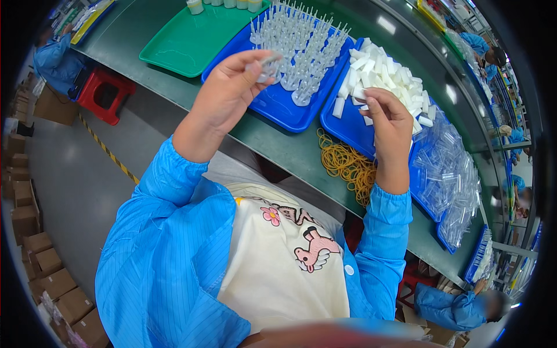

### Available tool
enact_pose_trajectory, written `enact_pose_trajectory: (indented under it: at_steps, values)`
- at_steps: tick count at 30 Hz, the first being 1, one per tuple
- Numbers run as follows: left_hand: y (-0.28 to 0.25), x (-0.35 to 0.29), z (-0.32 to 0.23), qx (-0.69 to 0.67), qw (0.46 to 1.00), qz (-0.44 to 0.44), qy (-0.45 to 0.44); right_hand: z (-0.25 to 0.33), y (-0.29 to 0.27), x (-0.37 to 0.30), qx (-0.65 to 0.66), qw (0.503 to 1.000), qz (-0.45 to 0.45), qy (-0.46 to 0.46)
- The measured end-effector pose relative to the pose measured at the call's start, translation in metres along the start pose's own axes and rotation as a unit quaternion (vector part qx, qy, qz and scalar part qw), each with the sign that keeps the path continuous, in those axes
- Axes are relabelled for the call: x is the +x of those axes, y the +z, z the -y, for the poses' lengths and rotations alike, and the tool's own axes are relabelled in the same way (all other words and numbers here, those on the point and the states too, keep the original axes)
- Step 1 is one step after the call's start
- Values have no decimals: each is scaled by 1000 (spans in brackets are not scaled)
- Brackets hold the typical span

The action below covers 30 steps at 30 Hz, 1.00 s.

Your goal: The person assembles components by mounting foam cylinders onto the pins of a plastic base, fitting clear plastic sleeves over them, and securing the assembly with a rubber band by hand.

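Observation:
My left hand (223, 93) is raised over the near-left part of a blue tray (277, 115), its fingers closed on a clear plastic part (269, 66) with a round shape. Behind it in that tray stand many clear plastic pieces (307, 69) with disc bases and thin upright stems. Over the neighbouring blue tray (351, 129), my right hand (391, 116) pinches a short white cylinder (359, 93) between thumb and fingers. A heap of similar white cylinders (386, 72) fills the tray beyond it.
Tan rubber bands (348, 165) lie on the green table near its front edge. A green tray (191, 43) with white cups sits at the left. Clear tubes (447, 174) are piled at the right. A red stool (104, 95) and several people in blue are nearby.

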State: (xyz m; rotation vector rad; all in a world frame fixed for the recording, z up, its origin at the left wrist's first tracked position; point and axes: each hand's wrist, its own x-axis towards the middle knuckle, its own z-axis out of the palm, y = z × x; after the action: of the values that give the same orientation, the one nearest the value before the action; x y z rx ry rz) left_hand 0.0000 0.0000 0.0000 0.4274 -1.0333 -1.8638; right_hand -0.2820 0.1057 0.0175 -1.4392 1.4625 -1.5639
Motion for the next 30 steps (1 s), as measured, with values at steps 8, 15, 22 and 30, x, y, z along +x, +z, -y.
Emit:
enact_pose_trajectory:
  at_steps: [8,15,22,30]
  values:
    - [25,-9,15,120,991,50,13,6,10,-8,94,995,39,21]
    - [32,-11,21,266,963,30,21,15,16,-15,93,993,65,42]
    - [35,-8,25,209,977,31,17,15,14,-14,55,994,83,38]
    - [35,-10,26,204,978,53,12,9,15,-13,-8,996,80,33]
